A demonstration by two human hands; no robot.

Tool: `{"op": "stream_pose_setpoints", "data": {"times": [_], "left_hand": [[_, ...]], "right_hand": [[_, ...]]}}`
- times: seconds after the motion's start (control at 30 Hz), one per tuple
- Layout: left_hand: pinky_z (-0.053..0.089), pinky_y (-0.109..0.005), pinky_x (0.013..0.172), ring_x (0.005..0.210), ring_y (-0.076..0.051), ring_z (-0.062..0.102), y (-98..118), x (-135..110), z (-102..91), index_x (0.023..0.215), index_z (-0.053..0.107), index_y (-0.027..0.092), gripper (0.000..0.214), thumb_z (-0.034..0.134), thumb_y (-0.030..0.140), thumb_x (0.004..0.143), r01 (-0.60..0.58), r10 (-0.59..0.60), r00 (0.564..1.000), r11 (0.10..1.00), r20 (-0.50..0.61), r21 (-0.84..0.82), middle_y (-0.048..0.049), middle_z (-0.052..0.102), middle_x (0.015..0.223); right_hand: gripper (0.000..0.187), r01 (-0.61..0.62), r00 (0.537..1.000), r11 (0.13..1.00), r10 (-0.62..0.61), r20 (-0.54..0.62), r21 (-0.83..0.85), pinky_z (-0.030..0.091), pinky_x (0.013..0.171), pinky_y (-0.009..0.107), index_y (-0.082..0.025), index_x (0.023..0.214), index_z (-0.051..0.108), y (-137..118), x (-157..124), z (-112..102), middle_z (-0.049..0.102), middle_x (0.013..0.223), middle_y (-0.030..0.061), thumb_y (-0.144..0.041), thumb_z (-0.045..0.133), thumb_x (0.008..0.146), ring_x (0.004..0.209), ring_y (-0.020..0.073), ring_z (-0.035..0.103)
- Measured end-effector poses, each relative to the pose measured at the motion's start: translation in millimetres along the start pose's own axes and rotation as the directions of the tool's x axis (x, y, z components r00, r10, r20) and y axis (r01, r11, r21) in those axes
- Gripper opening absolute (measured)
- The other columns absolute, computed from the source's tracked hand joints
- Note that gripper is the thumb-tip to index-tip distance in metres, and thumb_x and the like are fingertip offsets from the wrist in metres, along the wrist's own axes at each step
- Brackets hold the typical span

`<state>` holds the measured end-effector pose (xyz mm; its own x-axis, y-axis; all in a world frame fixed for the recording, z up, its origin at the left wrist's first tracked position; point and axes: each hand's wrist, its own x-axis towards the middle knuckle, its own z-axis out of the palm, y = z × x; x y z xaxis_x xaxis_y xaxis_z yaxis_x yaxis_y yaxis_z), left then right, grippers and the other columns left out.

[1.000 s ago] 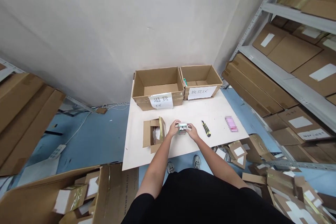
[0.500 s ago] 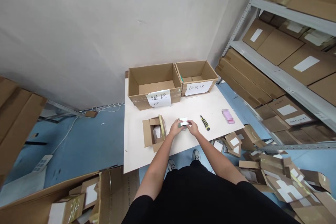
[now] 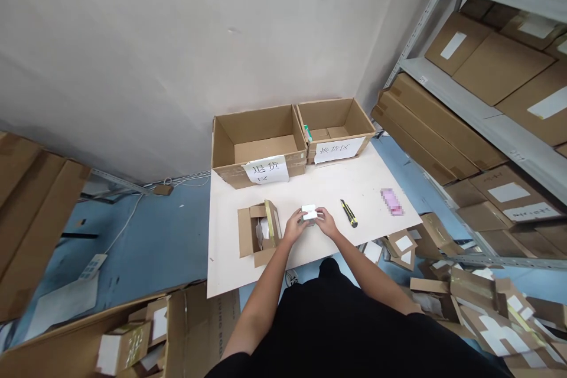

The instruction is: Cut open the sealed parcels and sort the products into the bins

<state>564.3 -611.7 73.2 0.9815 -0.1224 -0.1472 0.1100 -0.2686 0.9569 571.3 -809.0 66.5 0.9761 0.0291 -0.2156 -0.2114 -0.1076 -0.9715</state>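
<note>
Over the front of the white table, a small white box (image 3: 309, 211) is between my two hands. My left hand (image 3: 294, 227) grips its left side, and my right hand (image 3: 326, 222) has its fingers closed on the right side. What is printed on the box is too small to read. To the left lies an opened cardboard carton (image 3: 245, 233) with its flaps spread and white paper (image 3: 264, 228) inside. A black and yellow utility knife (image 3: 349, 213) rests on the table to the right of my right hand.
Two open cardboard bins with handwritten labels, a larger one (image 3: 230, 175) and a smaller one (image 3: 365, 144), stand along the table's back. A blurred pink item (image 3: 392, 201) lies at the right. Loaded shelves (image 3: 482, 115) rise on the right; discarded cartons (image 3: 478, 289) cover the floor below.
The white box is turned so that a broader white face shows, still in both hands. The view has shifted slightly; the carton and knife stay in place on the table.
</note>
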Motion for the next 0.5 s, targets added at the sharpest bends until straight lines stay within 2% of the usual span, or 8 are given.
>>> {"op": "stream_pose_setpoints", "data": {"times": [0.1, 0.17, 0.3, 0.4, 0.5], "left_hand": [[0.055, -0.044, 0.110, 0.132, -0.026, 0.066, -2.7, 3.1, 14.2, 0.138, 0.061, 0.025, 0.059, 0.077, 0.022, 0.081, 0.102, -0.117, 0.988, 0.986, -0.104, -0.134, -0.0137, 0.067, 0.142], [0.056, -0.044, 0.107, 0.126, -0.025, 0.069, -2.1, 13.8, 22.8, 0.138, 0.057, 0.025, 0.059, 0.076, 0.024, 0.082, 0.152, -0.181, 0.968, 0.975, -0.176, -0.165, -0.0129, 0.069, 0.136], [0.057, -0.044, 0.104, 0.119, -0.025, 0.071, 11.9, 56.1, 25.8, 0.127, 0.061, 0.023, 0.046, 0.075, 0.031, 0.084, 0.125, -0.150, 0.963, 0.984, -0.225, -0.123, -0.0123, 0.069, 0.136], [0.058, -0.043, 0.104, 0.119, -0.026, 0.071, 40.9, 101.5, 15.8, 0.127, 0.061, 0.023, 0.044, 0.074, 0.038, 0.087, 0.028, -0.046, 0.967, 0.997, -0.249, -0.076, -0.0123, 0.069, 0.136], [0.057, -0.042, 0.105, 0.122, -0.026, 0.069, 91.2, 158.2, 3.6, 0.133, 0.059, 0.024, 0.048, 0.073, 0.042, 0.091, -0.106, 0.097, 0.953, 0.994, -0.286, -0.016, -0.0127, 0.068, 0.139]], "right_hand": [[0.056, -0.078, 0.996, 0.989, 0.073, 0.049, 0.124, 0.057, 0.096, 0.045, -0.027, 0.113, 0.059, 5.6, 4.9, -1.6, 0.069, 0.127, 0.0100, -0.036, 0.082, 0.063, 0.112, 0.0274, 0.071], [0.062, -0.127, 0.991, 0.978, 0.119, 0.056, 0.168, 0.058, 0.095, 0.046, -0.026, 0.118, 0.059, 6.8, 14.1, 0.4, 0.070, 0.125, 0.0112, -0.038, 0.084, 0.063, 0.108, 0.0276, 0.072], [0.056, -0.124, 0.992, 0.972, 0.126, 0.001, 0.199, 0.059, 0.092, 0.046, -0.025, 0.120, 0.061, -5.5, 53.6, 1.6, 0.074, 0.111, 0.0096, -0.048, 0.078, 0.072, 0.100, 0.0276, 0.073], [0.051, -0.029, 1.000, 0.976, 0.028, 0.009, 0.215, 0.061, 0.090, 0.045, -0.026, 0.118, 0.064, -35.7, 101.3, -11.7, 0.076, 0.108, 0.0087, -0.052, 0.076, 0.076, 0.097, 0.0278, 0.074], [0.048, 0.119, 0.992, 0.973, -0.123, 0.009, 0.200, 0.060, 0.093, 0.045, -0.025, 0.118, 0.066, -88.3, 159.9, -37.7, 0.076, 0.114, 0.0102, -0.051, 0.076, 0.079, 0.101, 0.0287, 0.074]]}}
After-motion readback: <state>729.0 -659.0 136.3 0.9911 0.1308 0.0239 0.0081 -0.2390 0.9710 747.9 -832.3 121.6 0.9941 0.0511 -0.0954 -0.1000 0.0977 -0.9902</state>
